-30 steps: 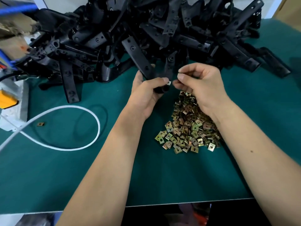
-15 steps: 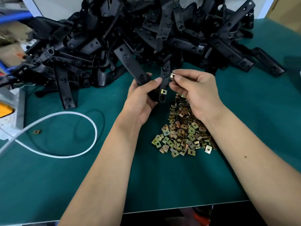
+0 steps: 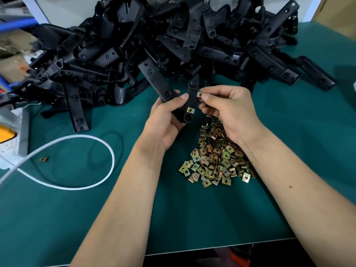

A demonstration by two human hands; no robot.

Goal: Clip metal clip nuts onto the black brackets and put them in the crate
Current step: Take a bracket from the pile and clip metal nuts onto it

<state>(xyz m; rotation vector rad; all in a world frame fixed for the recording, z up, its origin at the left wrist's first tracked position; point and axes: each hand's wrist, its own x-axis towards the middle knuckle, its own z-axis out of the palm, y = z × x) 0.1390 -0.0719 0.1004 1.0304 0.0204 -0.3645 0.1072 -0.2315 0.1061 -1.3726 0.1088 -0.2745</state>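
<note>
Item: black bracket [image 3: 190, 101], V-shaped, gripped in the left hand [image 3: 165, 120] above the counter [image 3: 192, 218]. One clip nut [image 3: 190, 110] is seated on its right arm, just beside the left thumb; a second arm is bare.

Item: second clip nut [image 3: 199, 94], pinched between thumb and forefinger of the right hand [image 3: 229, 110]. Since a second ago it has been lifted from the first fitting point and is now held touching the arm's edge higher up; a second fitting is judged to be starting.

Stock: loose clip nuts [image 3: 215, 158] are heaped beneath the right wrist; unfitted brackets [image 3: 173, 45] are piled beyond both hands. No crate is seen.
</note>
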